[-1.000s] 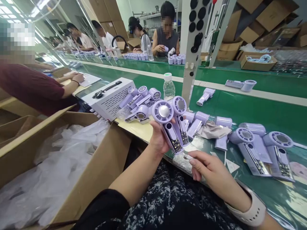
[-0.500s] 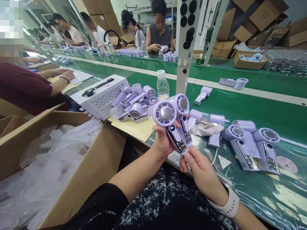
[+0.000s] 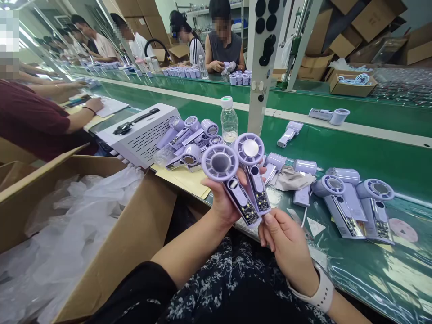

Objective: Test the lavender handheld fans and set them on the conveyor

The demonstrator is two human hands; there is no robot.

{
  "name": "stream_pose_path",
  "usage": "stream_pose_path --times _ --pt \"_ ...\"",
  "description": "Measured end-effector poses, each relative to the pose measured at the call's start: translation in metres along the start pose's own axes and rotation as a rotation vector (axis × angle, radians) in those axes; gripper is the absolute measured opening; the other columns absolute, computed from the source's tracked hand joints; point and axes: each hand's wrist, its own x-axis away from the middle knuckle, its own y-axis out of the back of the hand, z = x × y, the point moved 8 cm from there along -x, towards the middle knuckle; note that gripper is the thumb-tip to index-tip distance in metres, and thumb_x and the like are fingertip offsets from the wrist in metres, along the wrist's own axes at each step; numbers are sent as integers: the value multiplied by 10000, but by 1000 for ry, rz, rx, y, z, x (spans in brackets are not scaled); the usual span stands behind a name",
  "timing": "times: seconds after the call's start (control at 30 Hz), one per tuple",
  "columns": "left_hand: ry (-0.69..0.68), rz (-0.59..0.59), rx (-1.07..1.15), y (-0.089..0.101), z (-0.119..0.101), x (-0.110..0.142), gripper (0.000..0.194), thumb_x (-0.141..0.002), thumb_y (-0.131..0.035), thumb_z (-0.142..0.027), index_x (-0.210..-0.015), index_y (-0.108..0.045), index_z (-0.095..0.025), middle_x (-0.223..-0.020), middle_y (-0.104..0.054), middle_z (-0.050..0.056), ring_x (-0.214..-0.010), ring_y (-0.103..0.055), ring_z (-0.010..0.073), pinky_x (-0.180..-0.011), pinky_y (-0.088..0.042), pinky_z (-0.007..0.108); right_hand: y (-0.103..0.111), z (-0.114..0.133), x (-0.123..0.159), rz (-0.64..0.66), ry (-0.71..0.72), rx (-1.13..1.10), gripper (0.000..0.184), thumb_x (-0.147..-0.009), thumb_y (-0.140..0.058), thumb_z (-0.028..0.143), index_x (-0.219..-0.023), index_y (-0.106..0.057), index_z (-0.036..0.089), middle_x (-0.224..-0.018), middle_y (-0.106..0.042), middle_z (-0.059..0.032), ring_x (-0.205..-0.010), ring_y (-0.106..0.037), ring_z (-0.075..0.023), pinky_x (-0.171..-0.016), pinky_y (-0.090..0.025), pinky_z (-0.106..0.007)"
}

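Observation:
My left hand (image 3: 221, 202) is wrapped around the handles of two lilac handheld fans, held side by side above my lap. The left fan (image 3: 220, 163) and the right fan (image 3: 249, 148) both have a ringed round head. Their handles stand uncovered in front, showing circuit boards. With thumb and fingers closed, my right hand (image 3: 286, 243) pinches at the lower end of the right fan's handle; whether something small is between the fingertips is hidden. More fans (image 3: 374, 193) lie on the green bench at right, near a crumpled grey cloth (image 3: 292, 178).
A pile of fans (image 3: 191, 155) rests on yellow paper beside a white vented metal box (image 3: 141, 135). Behind stands a clear bottle (image 3: 229, 121). An open carton (image 3: 148, 220) of plastic bags is at left. A white post (image 3: 258, 103) rises from the line; co-workers sit beyond.
Both fans have shifted slightly left and spread apart. My right fingers have moved from the left fan's lower end to the right fan's. The lit digits on the left fan no longer show.

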Motion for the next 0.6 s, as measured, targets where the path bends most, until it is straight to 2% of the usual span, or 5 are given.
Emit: stream_pose_path --times 0.13,0.27,0.4,0.5,0.6 --pt "-19 -12 -32 3 8 4 781 -537 -606 -991 -608 -595 -213 -1078 -754 108 -1155 -685 370 -894 -607 450 0 -6 3 -37 -55 -73 441 -1049 -480 542 -724 -494 244 -475 -461 67 -481 -487 -141 -555 -398 -278" --pt "15 0 -16 6 10 0 763 -607 -593 -969 -659 -612 -209 -1096 -750 114 -1164 -684 362 -936 -588 467 2 2 -2 43 25 76 400 -1050 -475 528 -822 -604 225 -758 -648 -17 -748 -603 -184 -742 -477 -305" --pt "40 -25 26 9 6 -3 650 -692 -651 -856 -805 -662 -215 -1102 -754 102 -1224 -656 362 -1016 -545 486 19 -1 -17 -77 68 177 413 -1020 -491 576 -806 -586 235 -798 -626 -23 -791 -583 -205 -751 -487 -326" --pt "48 -6 -81 13 0 -1 573 -665 -738 -712 -914 -707 -197 -1054 -763 102 -1195 -663 380 -1009 -541 500 26 -8 -34 -140 69 130 410 -993 -511 610 -1104 -638 236 -1174 -689 -92 -1154 -604 -274 -1008 -478 -417" --pt "129 140 -302 15 -3 3 550 -598 -875 -568 -947 -726 -170 -944 -763 89 -1068 -703 356 -931 -560 447 18 -7 -49 30 48 -104 590 -931 -611 625 -1408 -538 287 -1462 -591 -99 -1349 -540 -304 -1135 -426 -492"
